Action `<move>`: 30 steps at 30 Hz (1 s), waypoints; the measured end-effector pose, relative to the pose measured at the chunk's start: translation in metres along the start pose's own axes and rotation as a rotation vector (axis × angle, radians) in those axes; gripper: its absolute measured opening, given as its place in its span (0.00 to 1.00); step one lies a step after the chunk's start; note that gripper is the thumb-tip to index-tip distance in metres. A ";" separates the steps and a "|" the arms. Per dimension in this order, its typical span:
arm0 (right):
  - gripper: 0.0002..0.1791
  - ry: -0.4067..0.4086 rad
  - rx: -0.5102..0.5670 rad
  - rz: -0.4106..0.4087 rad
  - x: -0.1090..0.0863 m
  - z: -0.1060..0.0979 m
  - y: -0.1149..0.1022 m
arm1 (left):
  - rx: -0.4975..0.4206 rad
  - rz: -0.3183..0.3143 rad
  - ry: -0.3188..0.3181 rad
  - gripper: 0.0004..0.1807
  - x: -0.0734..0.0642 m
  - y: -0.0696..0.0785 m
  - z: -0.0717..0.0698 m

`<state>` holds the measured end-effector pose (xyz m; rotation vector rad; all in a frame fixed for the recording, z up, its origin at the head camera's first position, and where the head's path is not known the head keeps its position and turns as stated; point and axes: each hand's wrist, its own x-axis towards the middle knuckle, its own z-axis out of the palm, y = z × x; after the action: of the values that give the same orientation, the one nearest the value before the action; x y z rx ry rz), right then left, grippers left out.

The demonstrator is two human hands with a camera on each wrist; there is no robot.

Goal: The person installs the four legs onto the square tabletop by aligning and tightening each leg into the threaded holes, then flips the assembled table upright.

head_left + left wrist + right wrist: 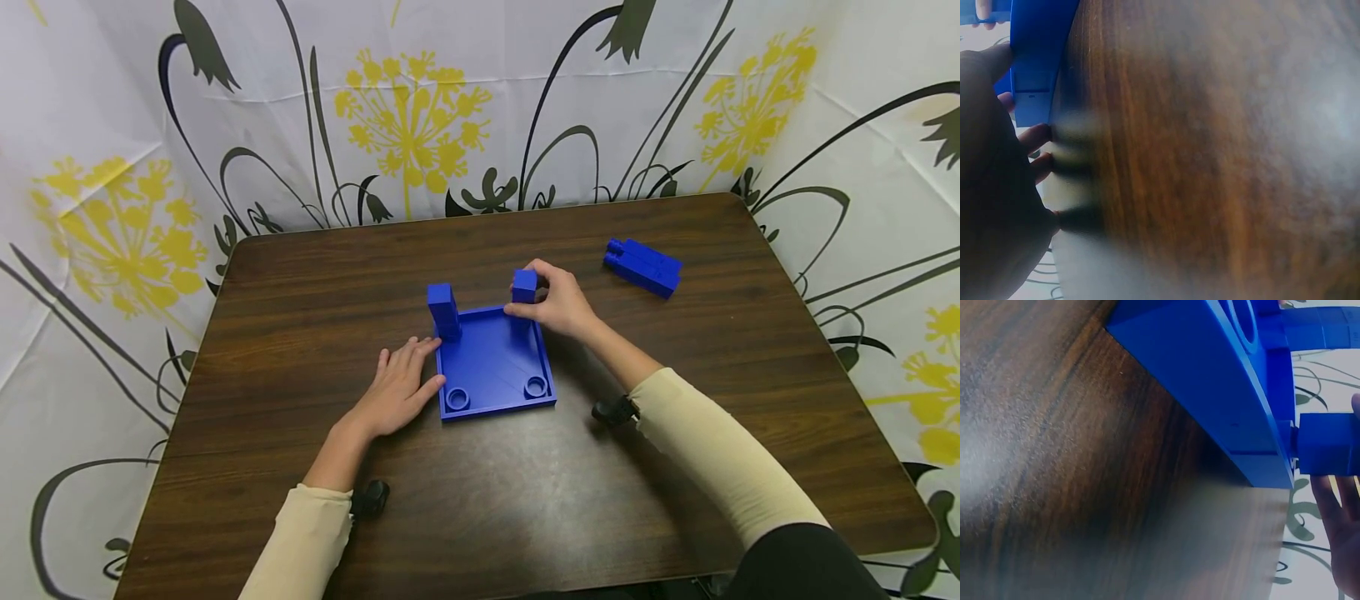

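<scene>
A square blue tray-like base (pixel 491 358) with a raised rim lies on the table. Round sockets (pixel 457 399) show in its two near corners. One blue square leg (pixel 444 310) stands upright at the far left corner. My right hand (pixel 558 302) pinches a second blue leg (pixel 524 287) between thumb and fingers at the far right corner; in the right wrist view a narrow gap shows between this leg (pixel 1329 444) and the rim. My left hand (pixel 401 386) lies with fingers spread, its thumb and fingertips at the base's left edge.
Two more blue legs (pixel 643 267) lie side by side on the brown wooden table (pixel 315 308), to the far right. A white cloth with a flower print (pixel 420 117) hangs behind the table. Small black devices (pixel 371 498) are worn on both wrists.
</scene>
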<state>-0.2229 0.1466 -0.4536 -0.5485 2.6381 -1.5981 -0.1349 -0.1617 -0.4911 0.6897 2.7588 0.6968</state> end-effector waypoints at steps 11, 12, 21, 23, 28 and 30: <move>0.26 0.071 -0.126 0.064 -0.003 0.007 -0.005 | 0.004 -0.014 -0.018 0.35 0.001 -0.001 0.000; 0.26 0.068 -0.129 0.057 -0.003 0.007 -0.005 | 0.003 -0.013 -0.018 0.35 0.001 -0.001 0.000; 0.29 -0.068 -0.021 0.036 -0.001 0.001 -0.004 | -0.004 0.002 0.001 0.35 0.000 0.000 0.000; 0.30 -0.110 0.050 0.022 0.000 -0.002 -0.004 | -0.007 -0.002 -0.002 0.35 0.000 0.000 0.000; 0.34 -0.214 0.162 -0.041 0.002 -0.010 -0.002 | 0.001 -0.017 -0.015 0.35 0.001 0.000 0.000; 0.35 -0.244 0.156 -0.054 0.002 -0.013 -0.001 | 0.004 -0.021 -0.020 0.35 0.001 -0.001 0.000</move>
<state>-0.2273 0.1569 -0.4456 -0.7584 2.3206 -1.6166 -0.1359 -0.1616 -0.4919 0.6641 2.7456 0.6767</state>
